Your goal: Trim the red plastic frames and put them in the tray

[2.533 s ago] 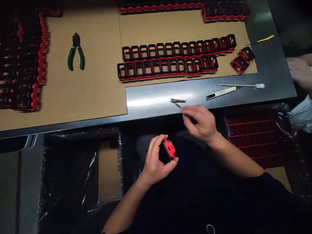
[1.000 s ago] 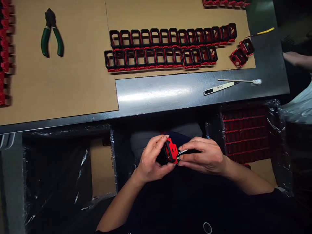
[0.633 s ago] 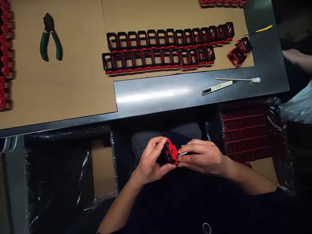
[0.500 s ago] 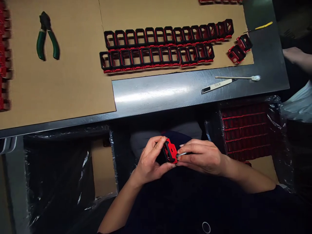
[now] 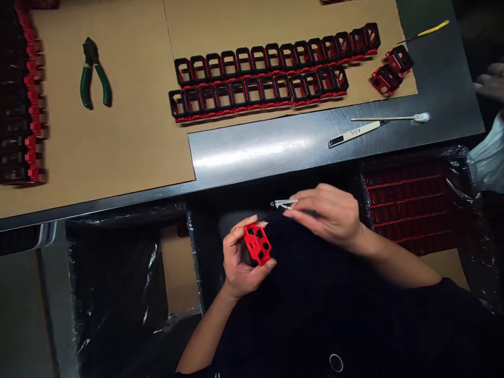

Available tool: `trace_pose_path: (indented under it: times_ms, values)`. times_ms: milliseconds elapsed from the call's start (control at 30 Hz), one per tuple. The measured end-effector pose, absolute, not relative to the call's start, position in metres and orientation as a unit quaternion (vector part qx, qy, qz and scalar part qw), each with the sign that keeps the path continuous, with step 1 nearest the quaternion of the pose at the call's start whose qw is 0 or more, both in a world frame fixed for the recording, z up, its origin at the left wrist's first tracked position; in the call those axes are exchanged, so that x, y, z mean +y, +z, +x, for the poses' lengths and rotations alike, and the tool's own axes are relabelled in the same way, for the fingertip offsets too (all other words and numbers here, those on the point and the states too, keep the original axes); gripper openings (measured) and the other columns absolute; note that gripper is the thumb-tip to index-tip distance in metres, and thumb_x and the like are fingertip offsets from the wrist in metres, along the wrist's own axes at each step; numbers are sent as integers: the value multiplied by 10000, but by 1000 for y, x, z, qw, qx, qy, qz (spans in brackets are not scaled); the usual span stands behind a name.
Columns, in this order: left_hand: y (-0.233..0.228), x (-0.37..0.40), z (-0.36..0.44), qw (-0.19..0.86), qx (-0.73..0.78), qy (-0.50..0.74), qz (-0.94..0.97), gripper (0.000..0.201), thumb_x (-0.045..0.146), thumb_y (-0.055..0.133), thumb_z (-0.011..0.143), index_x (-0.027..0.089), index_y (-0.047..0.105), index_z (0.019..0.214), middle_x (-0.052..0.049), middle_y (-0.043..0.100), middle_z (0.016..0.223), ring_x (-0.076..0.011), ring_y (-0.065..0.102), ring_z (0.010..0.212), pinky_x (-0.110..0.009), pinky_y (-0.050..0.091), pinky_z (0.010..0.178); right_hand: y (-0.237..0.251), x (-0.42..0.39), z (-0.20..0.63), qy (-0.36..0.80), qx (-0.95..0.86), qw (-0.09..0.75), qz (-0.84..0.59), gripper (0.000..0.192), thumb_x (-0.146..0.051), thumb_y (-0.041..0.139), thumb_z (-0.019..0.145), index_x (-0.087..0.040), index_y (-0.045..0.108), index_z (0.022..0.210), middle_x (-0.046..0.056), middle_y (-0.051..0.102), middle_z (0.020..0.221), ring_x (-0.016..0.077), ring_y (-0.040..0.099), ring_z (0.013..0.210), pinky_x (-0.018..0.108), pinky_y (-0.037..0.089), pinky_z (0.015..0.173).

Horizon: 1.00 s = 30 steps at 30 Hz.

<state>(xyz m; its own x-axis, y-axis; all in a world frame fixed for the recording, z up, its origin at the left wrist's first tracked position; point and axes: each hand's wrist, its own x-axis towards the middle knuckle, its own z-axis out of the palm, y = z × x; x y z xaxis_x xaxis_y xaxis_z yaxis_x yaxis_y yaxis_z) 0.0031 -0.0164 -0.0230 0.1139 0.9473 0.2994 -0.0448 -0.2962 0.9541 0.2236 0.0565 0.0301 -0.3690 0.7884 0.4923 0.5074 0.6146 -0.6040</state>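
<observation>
My left hand (image 5: pixel 240 257) has its grip closed on a red plastic part (image 5: pixel 257 244), thumb on the near side and fingers curled over the top, with the part's cut-out face turned up toward me. It sits over my lap, below the desk edge (image 5: pixel 157 197). My right hand (image 5: pixel 328 212) is up and to the right of it, apart from the part, pinching a small metal tool (image 5: pixel 282 203) between thumb and fingertips; the tool points left, and it looks like tweezers, though it is too small and bright to be sure.

On the steel desk beyond my hands lie a white strip marked A55 (image 5: pixel 354 133) and a cotton swab (image 5: pixel 391 118) just beside it. Further back, on cardboard (image 5: pixel 118 136), stand two long rows of black and red frames (image 5: pixel 260 79), with two loose frames (image 5: pixel 391 71) at their right end. Green-handled pliers (image 5: pixel 94 73) lie well to the left, and more stacked frames (image 5: pixel 27 105) line the left edge. A bag-lined box of red parts (image 5: pixel 409 205) sits to my right under the desk. Another person's hand (image 5: pixel 490 84) shows at the far right.
</observation>
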Motion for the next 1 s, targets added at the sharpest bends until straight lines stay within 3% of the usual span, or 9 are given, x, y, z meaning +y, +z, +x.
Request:
trace_pose_path:
  times_ms: [100,300,433,533,633,700,800,1000]
  values:
    - [-22,-20,3,454,373,578,566,742,257,822,805,292,423,1429,-122,553,1403,-215,669,1168,-424,565,1008,9,97,218,137,-795,390,-444,169,-332,716,943,-197,717,842,56,777,908,195,721,846,312,520,774]
    - [-21,-22,4,434,369,593,569,743,246,844,782,277,439,1404,-124,562,1387,-221,677,1154,-421,582,979,-28,156,203,95,-806,281,-512,194,-388,722,906,-210,709,830,42,753,946,252,637,912,359,477,797]
    - [-20,-21,5,412,367,593,586,756,226,840,785,276,424,1413,-138,559,1403,-236,674,1169,-432,587,966,-7,144,199,94,-790,322,-513,213,-406,685,919,-195,707,898,79,737,1078,274,621,992,396,469,874]
    - [-20,-19,4,386,367,591,606,753,210,827,796,280,414,1421,-143,558,1416,-241,662,1193,-441,586,962,22,111,200,243,-756,359,-490,157,-299,635,924,-180,722,869,57,746,899,199,657,826,326,495,786]
    - [-23,-17,2,368,372,572,632,785,197,820,797,291,388,1446,-136,546,1427,-244,646,1221,-473,566,1002,41,75,199,506,-679,291,-447,148,-237,629,875,-160,742,932,26,739,798,129,653,661,218,469,588]
    - [-27,-16,1,357,375,557,649,831,189,827,779,302,368,1462,-123,541,1429,-246,637,1232,-485,565,1007,44,58,196,620,-617,230,-426,207,-202,635,827,-146,735,1000,21,752,806,123,672,666,191,467,566]
    - [-31,-14,-1,331,386,543,668,867,183,843,747,337,367,1455,-98,561,1420,-250,640,1220,-492,589,967,42,47,190,666,-577,182,-436,209,-165,658,769,-146,741,961,-7,742,738,108,655,623,179,468,571]
    - [-31,-12,-8,265,358,518,731,758,210,830,770,324,421,1397,-88,577,1440,-254,649,1228,-494,600,962,39,46,182,638,-598,191,-446,86,-155,664,785,-140,748,798,-40,688,633,70,593,536,146,430,535]
